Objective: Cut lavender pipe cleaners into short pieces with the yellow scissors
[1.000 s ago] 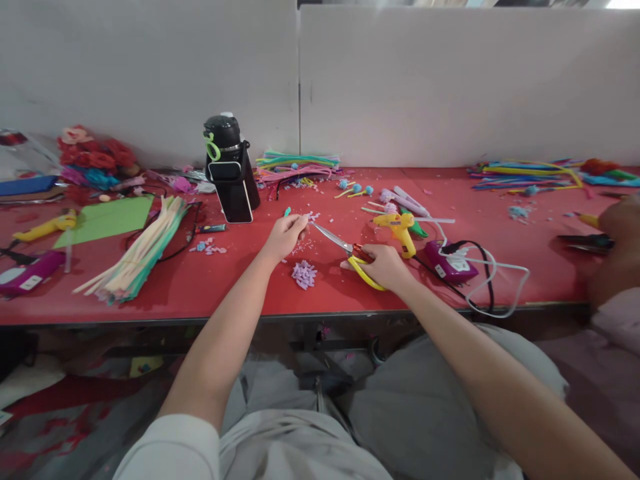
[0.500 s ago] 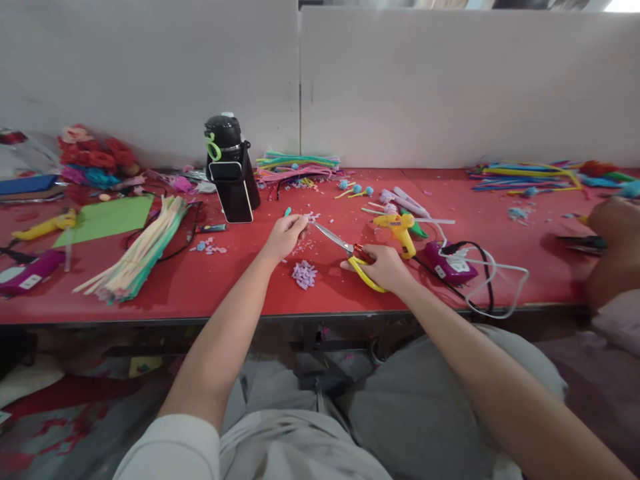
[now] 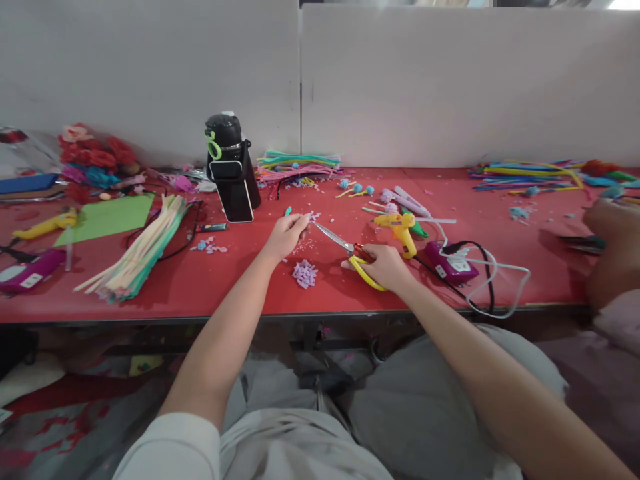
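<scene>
My right hand (image 3: 383,265) is closed around the handles of a pair of scissors (image 3: 334,237), partly yellow and red. Their silver blades point left and reach the fingertips of my left hand (image 3: 287,237). Those left fingers are pinched together; what they hold is too small and covered to make out. A teal tip (image 3: 288,211) shows just behind that hand, and lilac bits (image 3: 314,216) lie by its fingertips. Between my forearms, a small heap of cut lilac pieces (image 3: 305,274) rests on the red table (image 3: 340,293).
A yellow glue gun (image 3: 399,230) and a purple power block (image 3: 453,265) with cables sit right of my hand. A black bottle (image 3: 225,137) with a phone (image 3: 235,197) against it stands behind left. A bundle of pale stems (image 3: 143,253) lies left. Another person's hand (image 3: 613,220) is far right.
Both hands and the scissors are in nearly the same place. At the far right, the other person's hand has shifted slightly.
</scene>
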A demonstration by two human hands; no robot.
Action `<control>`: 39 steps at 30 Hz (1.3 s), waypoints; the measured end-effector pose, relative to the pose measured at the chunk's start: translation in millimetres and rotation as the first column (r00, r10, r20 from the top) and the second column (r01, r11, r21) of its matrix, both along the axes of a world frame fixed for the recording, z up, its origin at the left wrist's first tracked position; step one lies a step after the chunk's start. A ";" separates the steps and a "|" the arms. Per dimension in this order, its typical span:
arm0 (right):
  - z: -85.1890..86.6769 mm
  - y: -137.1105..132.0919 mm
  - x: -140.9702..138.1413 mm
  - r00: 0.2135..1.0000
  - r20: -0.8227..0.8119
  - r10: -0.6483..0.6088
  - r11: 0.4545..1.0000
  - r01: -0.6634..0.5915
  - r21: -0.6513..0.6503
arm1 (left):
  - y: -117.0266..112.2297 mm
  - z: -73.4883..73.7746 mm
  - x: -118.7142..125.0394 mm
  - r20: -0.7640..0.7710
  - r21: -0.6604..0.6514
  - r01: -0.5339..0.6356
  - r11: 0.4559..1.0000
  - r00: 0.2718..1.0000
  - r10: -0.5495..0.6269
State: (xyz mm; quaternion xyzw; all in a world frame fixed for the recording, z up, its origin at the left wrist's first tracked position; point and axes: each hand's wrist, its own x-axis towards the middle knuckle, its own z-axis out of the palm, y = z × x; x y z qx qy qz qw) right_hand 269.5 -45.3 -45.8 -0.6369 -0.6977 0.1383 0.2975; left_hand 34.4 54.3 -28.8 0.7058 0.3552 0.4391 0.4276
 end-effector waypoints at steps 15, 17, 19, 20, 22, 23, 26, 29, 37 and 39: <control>-3.7 1.4 1.9 1.000 -0.008 0.007 1.000 -0.007 -0.003 | -1.3 0.9 0.2 -0.017 -0.005 -0.027 1.000 1.000 0.027; -4.7 2.6 2.2 1.000 -0.004 0.003 1.000 -0.003 0.004 | -1.4 1.0 0.2 -0.016 0.004 -0.021 1.000 1.000 0.021; -5.2 3.5 2.1 1.000 -0.002 -0.004 1.000 0.004 0.009 | -1.2 0.7 -0.1 -0.008 0.004 -0.016 1.000 1.000 0.016; -5.3 3.7 1.9 1.000 -0.004 -0.007 1.000 0.007 0.010 | -0.9 0.5 -0.3 -0.002 0.001 -0.015 1.000 1.000 0.015; -4.7 3.1 1.4 1.000 -0.010 -0.017 1.000 0.017 0.009 | -0.3 0.2 -0.6 0.008 -0.007 -0.011 1.000 1.000 0.011; -4.1 2.4 1.0 1.000 -0.014 -0.023 1.000 0.023 0.008 | 0.1 0.0 -0.7 0.011 -0.011 -0.010 1.000 1.000 0.010; -1.6 -0.5 0.1 0.999 -0.025 -0.030 1.000 0.030 0.001 | 1.3 -0.6 -0.8 0.021 -0.010 -0.008 1.000 1.000 0.008; 0.0 -2.4 -0.1 1.000 -0.019 -0.015 1.000 0.015 -0.008 | 2.3 -1.6 -0.9 0.030 -0.001 -0.001 1.000 1.000 0.001; -1.7 0.4 1.2 1.000 -0.007 -0.003 1.000 0.002 -0.014 | 1.6 -2.2 -1.7 0.018 0.006 -0.011 1.000 1.000 0.010; -1.6 0.3 1.0 1.000 -0.007 0.000 1.000 0.000 -0.016 | 1.1 -1.7 -1.5 0.013 0.010 -0.016 1.000 1.000 0.015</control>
